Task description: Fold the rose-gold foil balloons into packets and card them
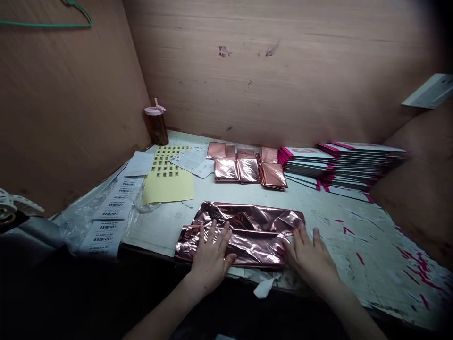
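A shiny rose-gold foil sheet, partly folded over itself, lies along the front edge of the table. My left hand rests flat on its left half, fingers spread. At the right end of the foil is my right hand, its fingers stretched out and the thumb side touching the foil's edge. Neither hand grips anything that I can see. Behind the foil sit several small folded rose-gold foil packets in short stacks.
Stacks of flat white-and-pink packages stand at the back right. Left lie a yellow sticker sheet, a printed leaflet, barcode labels and clear plastic. A lidded drink cup stands in the back left corner.
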